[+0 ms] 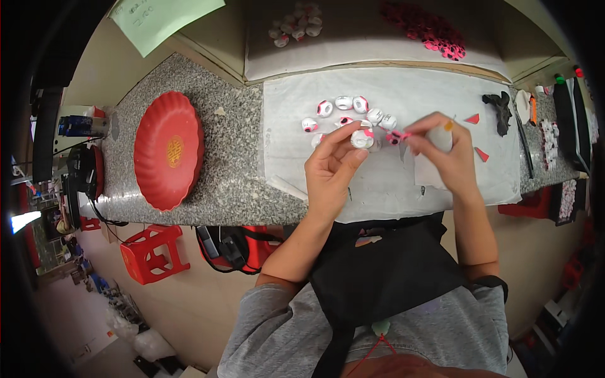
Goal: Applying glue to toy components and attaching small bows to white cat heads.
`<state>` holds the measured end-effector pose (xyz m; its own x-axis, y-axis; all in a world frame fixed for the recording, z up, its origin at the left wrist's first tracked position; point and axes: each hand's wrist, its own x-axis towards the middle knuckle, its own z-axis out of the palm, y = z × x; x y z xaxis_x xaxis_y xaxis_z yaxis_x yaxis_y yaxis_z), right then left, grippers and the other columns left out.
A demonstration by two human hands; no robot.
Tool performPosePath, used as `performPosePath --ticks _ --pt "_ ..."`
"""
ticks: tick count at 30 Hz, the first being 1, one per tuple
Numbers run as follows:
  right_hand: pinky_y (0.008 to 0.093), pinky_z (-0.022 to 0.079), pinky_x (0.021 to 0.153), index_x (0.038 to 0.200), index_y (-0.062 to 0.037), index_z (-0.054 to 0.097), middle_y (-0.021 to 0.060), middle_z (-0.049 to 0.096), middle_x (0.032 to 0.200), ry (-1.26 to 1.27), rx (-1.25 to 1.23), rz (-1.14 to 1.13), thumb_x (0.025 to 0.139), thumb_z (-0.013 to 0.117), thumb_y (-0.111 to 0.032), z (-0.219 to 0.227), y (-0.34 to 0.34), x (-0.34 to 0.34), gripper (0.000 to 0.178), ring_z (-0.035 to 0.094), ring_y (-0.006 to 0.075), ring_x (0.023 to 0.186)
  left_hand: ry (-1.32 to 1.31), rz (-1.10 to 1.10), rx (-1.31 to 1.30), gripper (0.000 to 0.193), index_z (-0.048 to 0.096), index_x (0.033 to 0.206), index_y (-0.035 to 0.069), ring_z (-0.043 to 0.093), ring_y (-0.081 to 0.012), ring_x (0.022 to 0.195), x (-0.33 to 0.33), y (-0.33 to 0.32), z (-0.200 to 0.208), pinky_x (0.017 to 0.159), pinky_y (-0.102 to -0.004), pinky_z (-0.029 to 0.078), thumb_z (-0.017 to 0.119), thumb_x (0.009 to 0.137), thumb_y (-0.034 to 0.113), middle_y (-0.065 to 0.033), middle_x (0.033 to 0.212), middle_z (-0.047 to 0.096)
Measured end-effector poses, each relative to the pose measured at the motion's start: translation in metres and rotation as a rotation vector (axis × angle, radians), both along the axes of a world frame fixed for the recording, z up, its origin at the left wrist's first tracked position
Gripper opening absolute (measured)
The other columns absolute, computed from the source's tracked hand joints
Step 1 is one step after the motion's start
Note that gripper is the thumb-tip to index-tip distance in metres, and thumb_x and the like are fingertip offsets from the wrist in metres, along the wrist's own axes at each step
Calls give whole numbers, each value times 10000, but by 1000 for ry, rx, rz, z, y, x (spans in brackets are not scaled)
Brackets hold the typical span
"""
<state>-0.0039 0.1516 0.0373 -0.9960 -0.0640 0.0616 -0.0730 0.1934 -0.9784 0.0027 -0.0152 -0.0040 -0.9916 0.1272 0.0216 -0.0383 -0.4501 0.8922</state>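
A single wide fisheye view, taken from the left of two cameras worn on the person's head. It looks down and forward over the person's grey shirt (pixel 271 334) and black apron (pixel 378 271), which loom close at the bottom. Farther out, the fingers (pixel 334 138) of the left hand (pixel 331 173) and right hand (pixel 450 151) sit near the centre, above the table (pixel 233 157). A shelf (pixel 359 41) crosses the top, its front edge arched by the lens; the floor (pixel 214 302) shows lower down. The picture is upright, its left matching the person's left, with dark curved margins at both sides.
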Motion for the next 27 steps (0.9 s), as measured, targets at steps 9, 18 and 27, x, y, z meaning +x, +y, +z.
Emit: performPosePath --ticks 9,18,27 --pt "216 393 512 709 17 497 86 528 677 -100 -413 14 680 557 21 -19 -12 22 67 490 112 564 191 -57 -325 307 506 1004 4 467 -166 940 1 10 2 781 -257 404 510 704 -60 -103 1002 495" --pt "196 383 497 760 14 493 68 510 687 -21 -305 -66 681 568 13 -30 -14 24 109 475 98 571 293 -122 -238 282 504 980 -17 466 -195 960 2 10 3 813 -281 388 530 701 -40 -119 1004 494" --pt "200 403 475 886 20 501 65 504 726 -58 -434 71 631 603 24 -24 -18 21 275 476 100 602 98 -232 -62 245 475 971 -57 464 -192 966 2 2 3 823 -291 379 505 728 -48 -135 1001 499"
